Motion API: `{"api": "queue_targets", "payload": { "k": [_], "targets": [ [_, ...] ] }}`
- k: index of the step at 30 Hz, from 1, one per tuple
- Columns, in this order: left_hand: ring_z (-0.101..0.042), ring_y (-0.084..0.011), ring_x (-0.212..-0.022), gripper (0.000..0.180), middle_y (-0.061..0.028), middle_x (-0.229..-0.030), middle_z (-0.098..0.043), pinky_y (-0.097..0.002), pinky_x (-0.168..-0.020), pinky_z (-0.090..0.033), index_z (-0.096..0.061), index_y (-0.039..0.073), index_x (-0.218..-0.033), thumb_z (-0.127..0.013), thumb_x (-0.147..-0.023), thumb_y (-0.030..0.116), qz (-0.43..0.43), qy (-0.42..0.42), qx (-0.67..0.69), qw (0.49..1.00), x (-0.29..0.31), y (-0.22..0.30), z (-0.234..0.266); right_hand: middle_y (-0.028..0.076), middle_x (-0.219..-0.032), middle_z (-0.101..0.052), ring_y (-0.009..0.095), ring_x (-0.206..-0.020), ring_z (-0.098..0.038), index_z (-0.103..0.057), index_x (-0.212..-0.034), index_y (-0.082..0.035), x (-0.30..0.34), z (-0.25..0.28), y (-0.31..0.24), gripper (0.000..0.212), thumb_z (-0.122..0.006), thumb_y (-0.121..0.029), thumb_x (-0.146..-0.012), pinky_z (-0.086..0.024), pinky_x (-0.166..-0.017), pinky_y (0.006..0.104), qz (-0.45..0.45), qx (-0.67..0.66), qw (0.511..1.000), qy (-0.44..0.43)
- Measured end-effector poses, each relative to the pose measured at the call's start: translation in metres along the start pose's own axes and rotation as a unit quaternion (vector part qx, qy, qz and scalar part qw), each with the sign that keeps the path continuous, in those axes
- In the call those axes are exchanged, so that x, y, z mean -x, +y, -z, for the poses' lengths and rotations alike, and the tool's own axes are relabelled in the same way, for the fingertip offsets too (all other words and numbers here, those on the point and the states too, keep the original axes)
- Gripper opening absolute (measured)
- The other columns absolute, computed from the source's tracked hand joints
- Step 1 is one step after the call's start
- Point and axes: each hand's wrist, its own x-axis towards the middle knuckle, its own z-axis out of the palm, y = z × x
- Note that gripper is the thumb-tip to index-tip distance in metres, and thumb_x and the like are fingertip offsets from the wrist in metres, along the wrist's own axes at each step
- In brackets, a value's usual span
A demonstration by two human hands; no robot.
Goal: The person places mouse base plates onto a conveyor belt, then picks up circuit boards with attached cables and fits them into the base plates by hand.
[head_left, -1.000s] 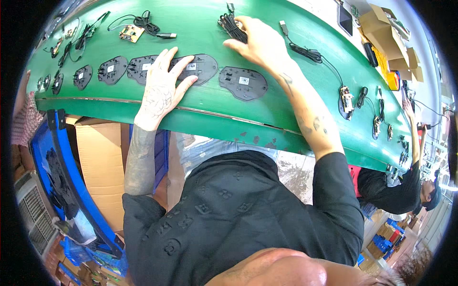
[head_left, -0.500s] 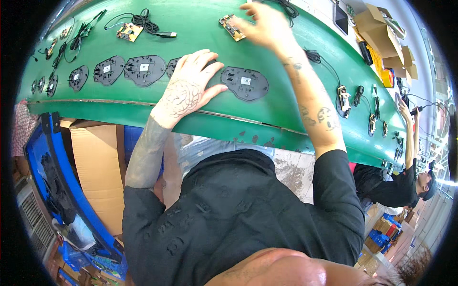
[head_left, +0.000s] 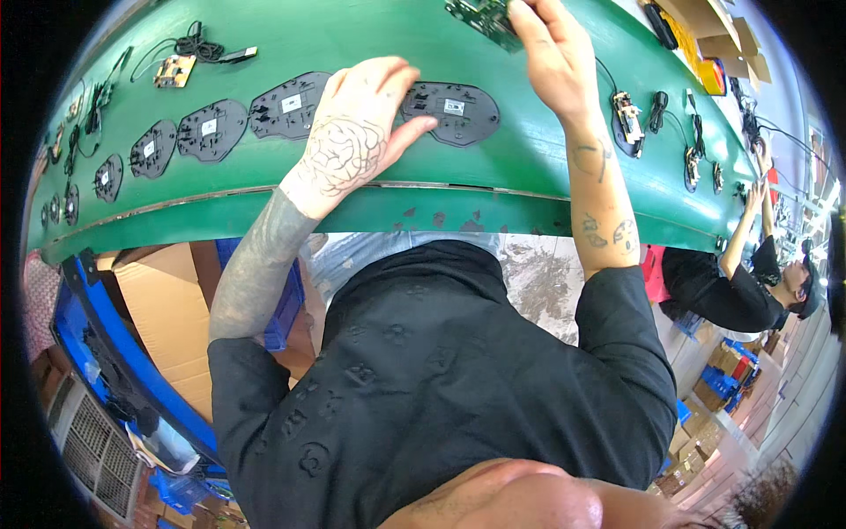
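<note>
My right hand [head_left: 560, 69] pinches the edge of a circuit board [head_left: 480, 19] above the green work surface [head_left: 379, 35], at the top of the view. The board is tilted, and its green side with solder points shows. My left hand [head_left: 351, 132] holds nothing; its fingers and thumb are apart. They reach the left edge of a black plastic base plate [head_left: 467, 128] with small posts and a white label. Whether the fingers touch it I cannot tell. Another black base plate [head_left: 291, 104] lies left of that hand, partly behind it.
More base plates [head_left: 211, 130] run in a row to the left. Behind them lies a circuit board with a coiled cable [head_left: 174, 70]. Plates fitted with boards [head_left: 627, 123] lie to the right. A co-worker [head_left: 718, 282] works farther right. Cardboard [head_left: 163, 309] and a blue frame stand below left.
My right hand has picked the circuit board up off the green surface and brought it right, turning its underside into view. The plates appear shifted in the view; my left hand stays between two of them.
</note>
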Motion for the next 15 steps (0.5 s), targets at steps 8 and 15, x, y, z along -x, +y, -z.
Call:
{"api": "queue_targets", "payload": {
  "k": [8,15],
  "targets": [
    [-0.063,-0.0324,-0.095,0.024,-0.0125,-0.096,-0.067,-0.042,-0.095,-0.045,-0.064,0.003,-0.095,-0.073,-0.085,0.022,-0.056,0.167,0.252,0.952,-0.073,0.028,-0.041,0.004,-0.109,-0.063,0.01,-0.092,-0.058,-0.056,-0.125,-0.003,0.031,0.016,0.022,0.026,-0.054,-0.014,-0.101,-0.049,-0.081,0.0259,-0.112,-0.352,0.926,-0.08],
    [-0.063,-0.0298,-0.08,0.011,-0.0122,-0.082,-0.064,-0.0376,-0.08,-0.051,-0.068,0.006,-0.09,-0.07,-0.085,0.016,-0.016,-0.068,0.135,0.988,-0.07,-0.019,0.008,0.0,-0.091,-0.063,0.009,-0.077,-0.059,-0.056,-0.122,-0.004,0.027,0.015,0.024,0.036,-0.072,-0.016,-0.091,-0.049,-0.069,0.0219,-0.241,-0.192,0.946,-0.101]
  ]
}}
